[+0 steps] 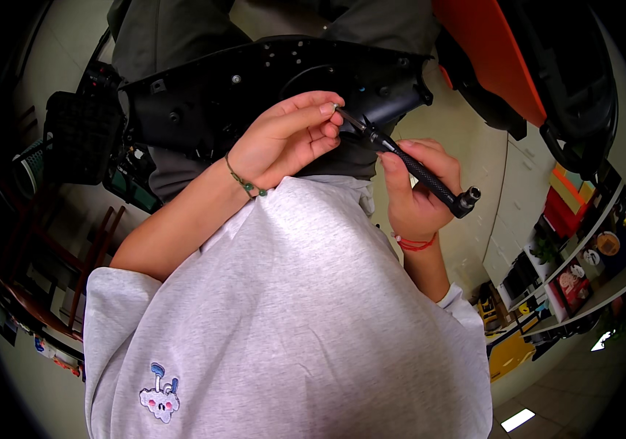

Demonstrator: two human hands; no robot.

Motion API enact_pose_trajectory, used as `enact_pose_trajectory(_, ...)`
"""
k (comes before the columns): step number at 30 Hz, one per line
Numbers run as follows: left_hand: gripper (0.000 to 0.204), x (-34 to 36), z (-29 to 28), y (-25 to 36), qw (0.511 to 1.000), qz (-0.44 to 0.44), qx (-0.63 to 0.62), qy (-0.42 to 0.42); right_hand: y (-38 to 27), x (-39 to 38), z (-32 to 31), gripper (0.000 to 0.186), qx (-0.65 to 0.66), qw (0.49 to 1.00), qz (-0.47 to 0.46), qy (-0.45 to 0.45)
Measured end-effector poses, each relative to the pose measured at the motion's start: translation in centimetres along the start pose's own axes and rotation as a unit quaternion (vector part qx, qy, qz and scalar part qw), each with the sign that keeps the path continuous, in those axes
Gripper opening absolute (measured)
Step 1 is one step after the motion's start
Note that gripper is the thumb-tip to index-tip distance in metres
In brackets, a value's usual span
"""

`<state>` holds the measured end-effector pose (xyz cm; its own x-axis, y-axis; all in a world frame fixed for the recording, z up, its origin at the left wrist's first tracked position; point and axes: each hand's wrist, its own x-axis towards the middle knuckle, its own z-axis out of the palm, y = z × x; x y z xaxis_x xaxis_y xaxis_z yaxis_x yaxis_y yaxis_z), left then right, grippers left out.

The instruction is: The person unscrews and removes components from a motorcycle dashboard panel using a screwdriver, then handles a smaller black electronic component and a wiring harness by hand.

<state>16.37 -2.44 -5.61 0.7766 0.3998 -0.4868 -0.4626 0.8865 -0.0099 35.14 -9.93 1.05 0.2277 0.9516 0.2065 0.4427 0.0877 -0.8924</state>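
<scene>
My right hand (424, 183), with a red string bracelet, is closed round the thick black textured handle of a screwdriver (417, 170). The handle ends in an angled metal socket near my wrist. Its thin shaft slants up and left to my left hand (291, 132), which wears a green beaded cord. There my thumb and forefinger pinch a tiny pale piece (336, 107) at the screwdriver's tip, too small to name for sure. A wide black moulded plastic panel (210, 95) lies across my lap just beyond both hands, with screw posts and holes showing.
A large orange and black shell part (492, 55) stands at the far right. On the left is a dark open case (83, 135) beside a reddish-brown wooden chair (97, 256). Shelves (583, 304) with assorted goods line the right side.
</scene>
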Motion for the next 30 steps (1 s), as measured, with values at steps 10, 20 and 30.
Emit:
enact_pose_trajectory(10,0.027,2.6,0.7,-0.7,0.993,0.002,-0.119,-0.007,0.8,1.2,1.4,0.031,-0.1,0.993,-0.064,-0.002)
enact_pose_trajectory(20,0.038,2.7,0.6,-0.8,0.991,0.016,-0.128,0.029,1.3,2.1,2.5,0.028,-0.141,0.989,-0.031,-0.018)
enact_pose_trajectory(30,0.038,2.4,0.1,-0.9,0.991,0.016,-0.13,0.003,1.2,3.1,3.0,0.027,-0.148,0.988,-0.04,-0.029)
